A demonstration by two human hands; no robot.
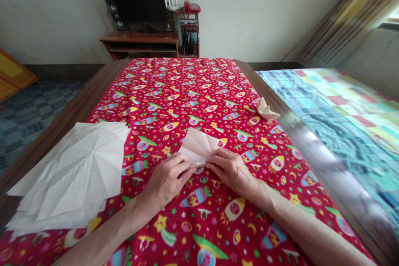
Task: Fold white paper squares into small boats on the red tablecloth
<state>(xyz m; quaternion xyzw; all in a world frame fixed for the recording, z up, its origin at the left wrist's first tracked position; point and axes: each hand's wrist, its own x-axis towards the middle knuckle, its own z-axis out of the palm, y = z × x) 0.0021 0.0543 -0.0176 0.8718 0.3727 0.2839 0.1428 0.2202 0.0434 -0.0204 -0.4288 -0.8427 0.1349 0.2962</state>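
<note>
A small sheet of paper (199, 143) with crease lines lies on the red patterned cloth (174, 104), between my two hands. My left hand (171, 173) pinches its near left edge between thumb and fingers. At the near right edge, my right hand (229, 168) grips the same sheet with bent fingers. A narrow folded strip shows along the edge closest to me. To the left sits a stack of creased paper sheets (84, 166), the top one marked with radiating folds. One folded paper piece (266, 110) stands apart at the right edge of the cloth.
Brown wooden table borders (299, 145) flank the cloth. Beyond the table's far end stand a desk (140, 43) with a monitor (137, 2), speakers, a white router and a red telephone (191, 7). A bed with a checked cover (349, 104) is on the right.
</note>
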